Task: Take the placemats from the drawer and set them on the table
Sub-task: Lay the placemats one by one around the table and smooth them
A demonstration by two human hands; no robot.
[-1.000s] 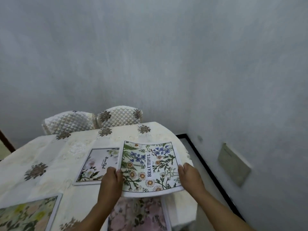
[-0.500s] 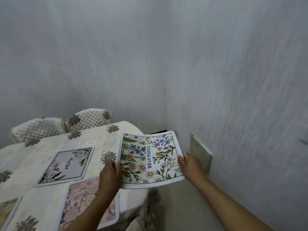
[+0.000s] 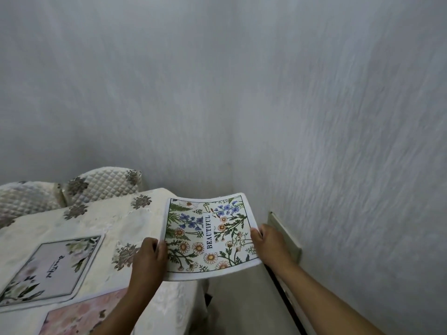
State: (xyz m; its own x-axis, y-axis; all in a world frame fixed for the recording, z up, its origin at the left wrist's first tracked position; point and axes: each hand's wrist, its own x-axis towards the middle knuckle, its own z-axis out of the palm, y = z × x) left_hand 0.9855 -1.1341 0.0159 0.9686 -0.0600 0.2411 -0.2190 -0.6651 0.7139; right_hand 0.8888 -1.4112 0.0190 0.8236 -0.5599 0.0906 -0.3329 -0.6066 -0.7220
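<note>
Floral placemat [image 3: 208,235] held in the air at lower centre of the frame, beyond the right edge of the table [image 3: 101,221].

Pinched at both side edges: left hand [image 3: 148,258] clamped on the left edge with thumb on top, right hand [image 3: 271,245] clamped likewise on the right edge. Sagging slightly between the two grips, so probably light, thin and pliable, with a smooth printed face that may slide. Best taken at opposite edges, as here, to keep it flat for laying down. Two other placemats already lying on the tablecloth at lower left: a pale one [image 3: 52,267] and a pink one [image 3: 84,313] partly cut by the frame's bottom. Quilted chair backs [image 3: 101,187] at left, behind the table.
</note>
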